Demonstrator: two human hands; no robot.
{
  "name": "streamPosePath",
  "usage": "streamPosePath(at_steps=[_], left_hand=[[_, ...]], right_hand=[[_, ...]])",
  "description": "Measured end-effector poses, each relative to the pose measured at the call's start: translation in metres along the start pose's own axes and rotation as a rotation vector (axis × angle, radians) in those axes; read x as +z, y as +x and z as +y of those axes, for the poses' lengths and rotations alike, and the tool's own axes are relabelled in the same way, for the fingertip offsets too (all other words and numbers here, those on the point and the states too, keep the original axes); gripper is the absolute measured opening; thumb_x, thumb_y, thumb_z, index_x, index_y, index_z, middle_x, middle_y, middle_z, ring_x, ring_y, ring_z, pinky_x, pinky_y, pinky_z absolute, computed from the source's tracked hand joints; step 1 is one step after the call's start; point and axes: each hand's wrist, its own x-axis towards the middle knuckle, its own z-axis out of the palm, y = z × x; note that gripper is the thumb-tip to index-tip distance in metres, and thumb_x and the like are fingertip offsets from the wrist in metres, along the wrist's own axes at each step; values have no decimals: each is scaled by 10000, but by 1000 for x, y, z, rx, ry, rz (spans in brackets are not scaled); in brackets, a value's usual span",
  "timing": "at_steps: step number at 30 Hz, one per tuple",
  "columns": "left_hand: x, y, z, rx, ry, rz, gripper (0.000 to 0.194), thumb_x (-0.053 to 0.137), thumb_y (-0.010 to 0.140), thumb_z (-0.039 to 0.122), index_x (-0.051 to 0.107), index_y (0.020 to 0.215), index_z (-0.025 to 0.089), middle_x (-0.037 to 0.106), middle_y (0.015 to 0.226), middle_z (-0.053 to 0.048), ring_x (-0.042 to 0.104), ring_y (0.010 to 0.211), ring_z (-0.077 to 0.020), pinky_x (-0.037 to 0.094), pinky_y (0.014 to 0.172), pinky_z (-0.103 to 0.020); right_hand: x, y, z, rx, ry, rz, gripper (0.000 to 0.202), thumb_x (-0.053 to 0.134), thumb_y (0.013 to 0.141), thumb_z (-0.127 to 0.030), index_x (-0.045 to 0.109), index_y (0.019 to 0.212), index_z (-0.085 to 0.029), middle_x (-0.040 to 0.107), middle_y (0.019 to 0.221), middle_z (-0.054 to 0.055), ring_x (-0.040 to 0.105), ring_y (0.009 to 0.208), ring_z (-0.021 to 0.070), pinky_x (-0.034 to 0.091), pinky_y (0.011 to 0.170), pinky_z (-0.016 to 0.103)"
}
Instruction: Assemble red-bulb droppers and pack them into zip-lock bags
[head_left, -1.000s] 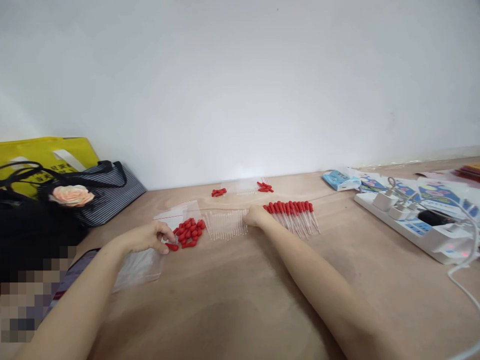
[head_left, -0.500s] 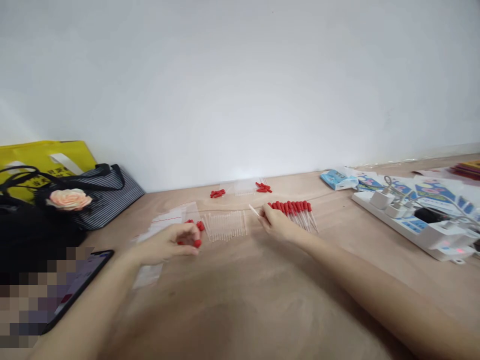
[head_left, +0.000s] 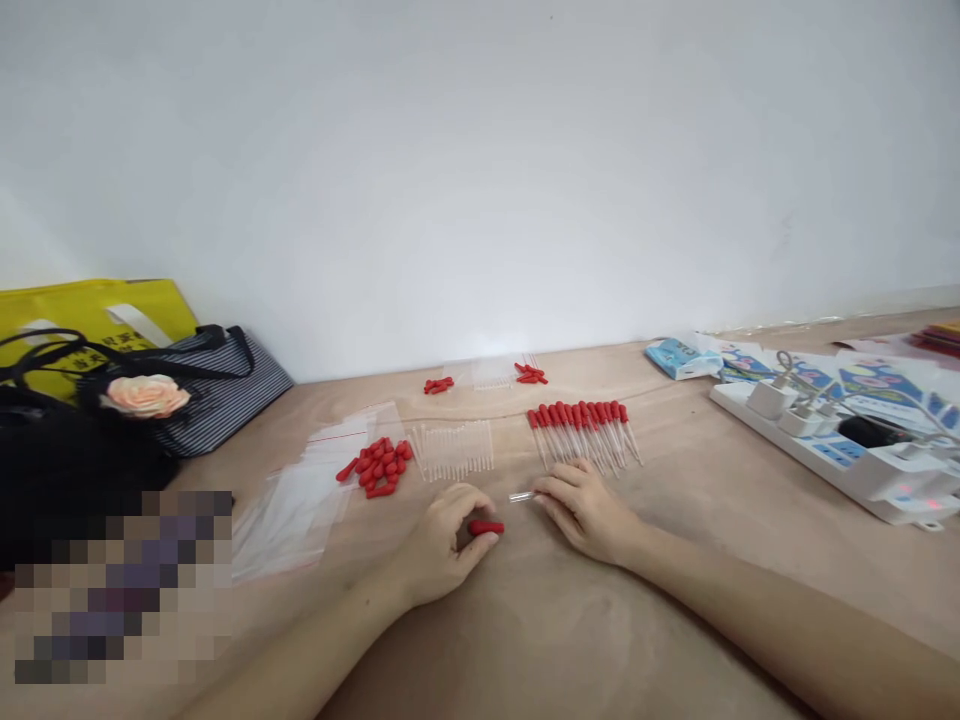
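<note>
Near the middle of the table, my left hand (head_left: 450, 545) holds a red rubber bulb (head_left: 487, 527) between thumb and fingers. Facing it, my right hand (head_left: 581, 507) pinches a clear glass tube (head_left: 520, 497), whose end points left toward the bulb; the two are apart. Behind my right hand lies a row of tubes with red bulbs on them (head_left: 581, 425). Bare clear tubes (head_left: 454, 450) lie side by side behind my left hand. Left of those, a pile of loose red bulbs (head_left: 381, 465) rests partly on clear plastic bags (head_left: 300, 500).
Small groups of red bulbs (head_left: 439, 385) and more tubes lie near the wall. A white power strip (head_left: 795, 435) with chargers and a blue packet (head_left: 681, 358) are at the right. At the left are a striped bag (head_left: 225, 400) and a yellow bag (head_left: 150, 300).
My left hand has moved right from the bulb pile, bringing a red bulb. My right hand has come nearer with the tube, uncovering the left end of the row of bulbed tubes.
</note>
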Motion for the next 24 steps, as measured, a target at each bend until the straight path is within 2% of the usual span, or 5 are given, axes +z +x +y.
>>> streamPosePath(at_steps=[3,7,11,14,24], left_hand=[[4,-1,-2,80,159,34,228,554,763,211,606,983,189,562,1108,-115,483,1073,-247,427,874,-434],[11,-4,-9,149,286,39,186,508,812,225,660,918,209,474,1264,-109,372,1208,-273,375,936,-480],[11,-4,-13,113,276,71,187,445,854,216,619,923,205,571,1164,-77,428,1173,-234,337,966,-485],[11,-3,-16,48,240,41,153,410,869,201,561,898,195,616,1093,-57,453,1156,-212,287,1000,-489],[14,-1,-17,12,137,53,121,398,864,208,508,912,196,657,921,-33,551,1045,-193,270,1007,-484]], right_hand=[[0,0,-3,-17,-29,49,206,405,871,-225,600,914,-176,588,836,61,513,780,150,344,739,312],[0,0,-5,-44,-43,62,200,432,858,-220,619,921,-194,598,814,51,507,765,148,325,734,314],[0,0,-6,-99,-66,53,196,443,848,-211,629,908,-196,597,682,20,497,706,135,293,771,330],[2,1,-7,-115,-108,94,177,470,827,-213,636,887,-208,573,596,-10,477,659,125,253,812,356],[8,7,-14,-134,-176,171,155,490,799,-225,641,829,-206,539,540,-22,436,629,122,220,824,361]])
